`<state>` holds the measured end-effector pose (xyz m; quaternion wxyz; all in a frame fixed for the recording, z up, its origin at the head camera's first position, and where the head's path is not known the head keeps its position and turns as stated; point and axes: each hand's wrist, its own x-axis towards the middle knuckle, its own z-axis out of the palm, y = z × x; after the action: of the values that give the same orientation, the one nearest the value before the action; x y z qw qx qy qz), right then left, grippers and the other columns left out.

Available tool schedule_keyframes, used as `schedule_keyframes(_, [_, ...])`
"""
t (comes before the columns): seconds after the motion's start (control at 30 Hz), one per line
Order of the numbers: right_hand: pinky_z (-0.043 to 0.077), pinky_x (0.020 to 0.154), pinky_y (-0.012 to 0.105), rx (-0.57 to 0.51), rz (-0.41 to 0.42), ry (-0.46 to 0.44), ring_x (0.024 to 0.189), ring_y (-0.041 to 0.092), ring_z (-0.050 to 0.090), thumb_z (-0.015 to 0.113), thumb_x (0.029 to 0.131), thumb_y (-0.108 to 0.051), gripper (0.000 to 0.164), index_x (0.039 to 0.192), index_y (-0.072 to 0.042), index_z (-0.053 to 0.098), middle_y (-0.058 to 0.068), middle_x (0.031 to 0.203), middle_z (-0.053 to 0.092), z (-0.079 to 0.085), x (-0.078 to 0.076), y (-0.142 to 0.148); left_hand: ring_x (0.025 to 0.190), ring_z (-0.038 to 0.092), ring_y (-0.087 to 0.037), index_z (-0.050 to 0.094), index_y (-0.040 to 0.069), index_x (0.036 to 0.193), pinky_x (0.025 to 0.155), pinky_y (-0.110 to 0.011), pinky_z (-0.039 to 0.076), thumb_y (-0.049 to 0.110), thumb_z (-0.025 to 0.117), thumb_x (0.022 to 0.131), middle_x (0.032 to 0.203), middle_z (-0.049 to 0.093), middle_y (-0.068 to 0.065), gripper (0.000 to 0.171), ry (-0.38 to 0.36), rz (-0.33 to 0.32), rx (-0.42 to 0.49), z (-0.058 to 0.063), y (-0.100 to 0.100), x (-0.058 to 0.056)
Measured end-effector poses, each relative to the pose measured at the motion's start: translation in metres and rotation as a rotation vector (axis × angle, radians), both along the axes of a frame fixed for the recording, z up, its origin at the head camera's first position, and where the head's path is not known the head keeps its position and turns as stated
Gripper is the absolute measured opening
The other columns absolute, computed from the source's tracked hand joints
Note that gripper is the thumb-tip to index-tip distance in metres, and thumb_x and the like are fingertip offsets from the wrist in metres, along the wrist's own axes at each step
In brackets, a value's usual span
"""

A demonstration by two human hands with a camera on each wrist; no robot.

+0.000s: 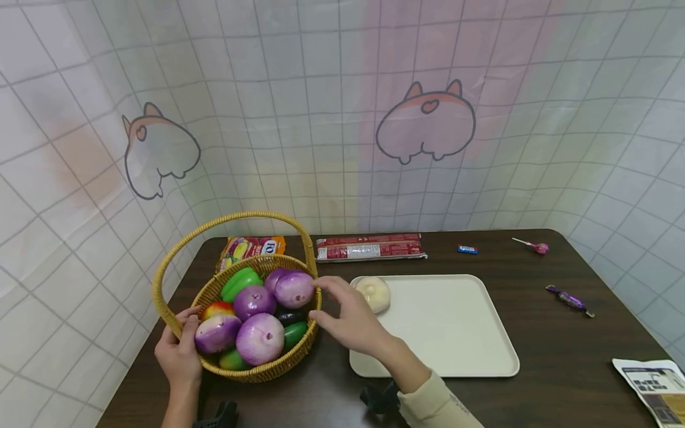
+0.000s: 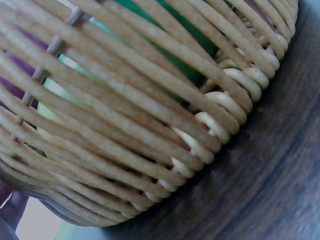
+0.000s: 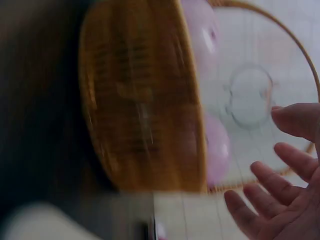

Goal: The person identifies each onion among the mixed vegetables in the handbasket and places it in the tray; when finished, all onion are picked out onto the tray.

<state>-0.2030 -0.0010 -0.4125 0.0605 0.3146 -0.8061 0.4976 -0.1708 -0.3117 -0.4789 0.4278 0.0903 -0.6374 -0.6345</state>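
Note:
A yellow woven basket [image 1: 267, 371] with a tall arched handle stands at the table's left. It is filled with purple onions [image 1: 260, 339], a green bell pepper [image 1: 241, 284], a dark eggplant [image 1: 291, 315] and other toy-like produce. My left hand [image 1: 179, 351] grips the basket's left rim by the foot of the handle; the left wrist view shows mostly the woven side. Beside the right rim is my right hand [image 1: 350, 318], its fingers spread and holding nothing. In the right wrist view, that hand [image 3: 280, 195] is seen with the fingers apart.
A white tray [image 1: 439, 327] right of the basket bears a pale round item [image 1: 373, 294] in its far left corner. Behind lie a colourful candy bag [image 1: 248, 248] and a long red packet [image 1: 369, 247]. Rightward are a small blue candy [image 1: 467, 249], lollipop [image 1: 539, 248], purple-wrapped candy [image 1: 570, 300] and printed pouch [image 1: 655, 386].

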Motion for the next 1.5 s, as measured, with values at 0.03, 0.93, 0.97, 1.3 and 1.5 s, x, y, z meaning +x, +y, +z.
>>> schedule_keyframes(0.03, [0.046, 0.098, 0.037, -0.009, 0.03, 0.01, 0.12, 0.022, 0.055, 0.072, 0.088, -0.014, 0.046, 0.131, -0.009, 0.057, 0.003, 0.131, 0.057, 0.0, 0.004, -0.007, 0.088, 0.064, -0.013, 0.058, -0.022, 0.089, 0.079, -0.017, 0.045, 0.001, 0.062, 0.092, 0.097, 0.073, -0.007, 0.024, 0.0, -0.001, 0.002, 0.0, 0.0, 0.0])
schedule_keyframes(0.93, [0.04, 0.103, 0.027, 0.225, 0.192, 0.143, 0.124, 0.009, 0.046, 0.079, 0.08, -0.04, 0.067, 0.136, -0.016, 0.051, -0.002, 0.134, 0.05, -0.014, 0.021, -0.086, 0.089, 0.063, -0.014, 0.059, -0.022, 0.09, 0.078, -0.017, 0.044, 0.002, 0.063, 0.092, 0.096, 0.074, -0.006, 0.025, 0.007, -0.001, -0.002, -0.001, 0.0, -0.001])
schedule_keyframes(0.97, [0.04, 0.103, 0.027, 0.235, 0.198, 0.137, 0.124, 0.009, 0.046, 0.08, 0.079, -0.04, 0.068, 0.136, -0.017, 0.05, -0.002, 0.134, 0.049, -0.013, 0.021, -0.086, 0.089, 0.063, -0.014, 0.058, -0.023, 0.09, 0.078, -0.017, 0.044, 0.002, 0.063, 0.092, 0.096, 0.074, -0.006, 0.025, 0.009, -0.001, -0.002, -0.001, 0.0, 0.0])
schedule_keyframes(1.3, [0.037, 0.107, 0.03, 0.284, 0.207, 0.133, 0.129, 0.011, 0.045, 0.082, 0.076, -0.037, 0.078, 0.141, -0.016, 0.045, 0.0, 0.139, 0.048, -0.011, 0.021, -0.084, 0.087, 0.063, -0.012, 0.058, -0.023, 0.09, 0.078, -0.017, 0.044, -0.002, 0.062, 0.091, 0.095, 0.074, -0.006, 0.022, 0.024, -0.012, 0.007, 0.0, 0.0, 0.0])
schedule_keyframes(1.5, [0.04, 0.103, 0.027, 0.247, 0.189, 0.12, 0.122, 0.01, 0.046, 0.084, 0.075, -0.038, 0.079, 0.141, -0.018, 0.045, 0.001, 0.134, 0.046, -0.012, 0.021, -0.083, 0.088, 0.063, -0.012, 0.058, -0.023, 0.09, 0.079, -0.017, 0.044, -0.002, 0.061, 0.091, 0.095, 0.074, -0.005, 0.021, 0.023, -0.014, 0.006, 0.0, 0.0, 0.001])
